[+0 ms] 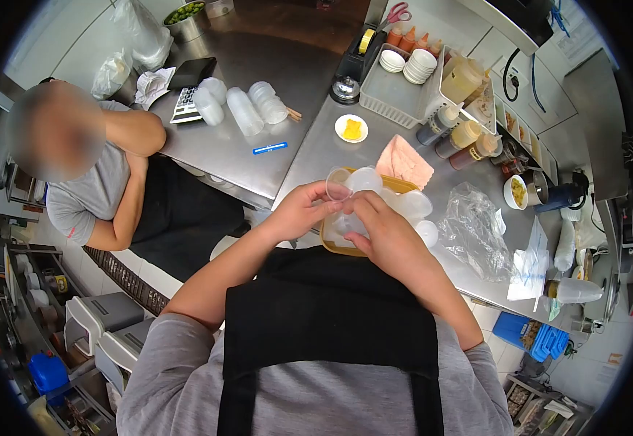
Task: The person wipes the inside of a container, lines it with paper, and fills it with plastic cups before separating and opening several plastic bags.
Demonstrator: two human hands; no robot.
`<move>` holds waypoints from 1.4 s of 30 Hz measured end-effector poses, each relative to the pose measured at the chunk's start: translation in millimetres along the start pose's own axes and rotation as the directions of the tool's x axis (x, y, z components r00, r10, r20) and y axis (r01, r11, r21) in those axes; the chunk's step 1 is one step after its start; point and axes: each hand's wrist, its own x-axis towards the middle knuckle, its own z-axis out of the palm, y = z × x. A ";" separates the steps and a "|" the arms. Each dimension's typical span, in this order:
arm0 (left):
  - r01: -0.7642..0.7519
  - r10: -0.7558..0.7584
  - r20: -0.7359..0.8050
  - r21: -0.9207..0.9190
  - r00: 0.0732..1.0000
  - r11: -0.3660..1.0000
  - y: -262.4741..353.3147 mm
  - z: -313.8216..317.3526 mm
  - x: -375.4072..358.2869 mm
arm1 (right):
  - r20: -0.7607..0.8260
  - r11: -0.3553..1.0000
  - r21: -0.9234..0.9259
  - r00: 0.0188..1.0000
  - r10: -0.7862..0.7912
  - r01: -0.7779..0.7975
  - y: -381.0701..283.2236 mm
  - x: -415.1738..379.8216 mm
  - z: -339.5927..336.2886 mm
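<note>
A small clear round cup or lid [338, 184] is pinched in the fingers of my left hand [305, 210]. Close beside it, my right hand [380, 221] has its fingers bent at the cup's edge. Both hands are over a yellow tray [329, 234] at the counter's front edge. Several translucent round lids or cups [412, 206] fill the tray, and some rest at its right side. Behind the tray lies a pink cloth [404, 161]. A crumpled clear plastic bag [474, 231] spreads out to the right.
A co-worker [113, 167] sits at the left with arms folded up. Stacked clear containers [244, 111], a calculator [186, 106] and a blue item [270, 148] lie on the left counter. Sauce bottles [464, 136], a white basket [396, 102] and a bowl [515, 192] stand at the right.
</note>
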 end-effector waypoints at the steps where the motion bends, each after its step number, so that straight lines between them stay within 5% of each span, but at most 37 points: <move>1: 0.011 -0.012 -0.025 -0.051 1.000 0.999 -0.1 2.4 0.4 | -0.023 1.000 -0.019 1.000 0.004 -0.005 -1.0 -0.1 0.7; 5: 0.090 -0.106 -0.087 -0.169 0.991 0.981 -2.2 6.5 -2.1 | -0.032 0.999 -0.023 0.999 0.034 -0.035 -8.6 -0.5 -1.7; 8: -0.067 0.044 -0.140 -0.160 0.989 0.985 -9.8 8.5 -2.9 | -0.048 0.996 -0.084 0.998 0.027 -0.031 -13.7 -1.4 -2.7; 17: -0.071 0.125 -0.229 0.229 0.965 0.971 18.0 10.0 5.8 | -0.029 0.987 -0.161 0.999 -0.014 0.009 -16.9 -3.4 0.2; 20: 0.054 0.009 -0.220 0.278 0.976 0.959 30.8 4.4 12.9 | -0.024 0.962 -0.258 0.995 -0.096 0.086 -16.9 -1.5 2.8; 26: 0.062 -0.043 -0.054 0.423 0.998 0.904 44.0 -10.5 25.4 | -0.222 0.986 -0.161 0.975 0.004 -0.041 -21.2 2.4 -4.5; 29: 0.062 -0.065 -0.003 0.353 0.998 0.934 38.9 -14.8 25.1 | -0.375 0.958 -0.129 0.907 0.192 -0.257 6.5 8.9 -29.2; 31: 0.113 -0.135 0.026 0.406 0.990 0.907 39.0 -15.5 25.2 | -0.177 0.853 -0.461 0.967 0.181 -0.244 30.2 14.3 -39.6; 32: 0.110 -0.140 0.043 0.411 0.989 0.905 42.0 -14.7 24.9 | -0.189 0.851 -0.455 0.963 0.194 -0.261 36.2 20.1 -42.0; 34: 0.069 -0.121 0.065 0.527 0.990 0.847 50.2 -13.5 25.2 | 0.143 0.846 -0.310 0.858 0.493 -0.434 45.8 32.5 -46.6; 42: 0.031 -0.089 0.078 0.559 0.993 0.828 53.6 -6.0 26.5 | 0.143 0.936 0.068 0.932 0.333 -0.345 52.3 50.1 -38.5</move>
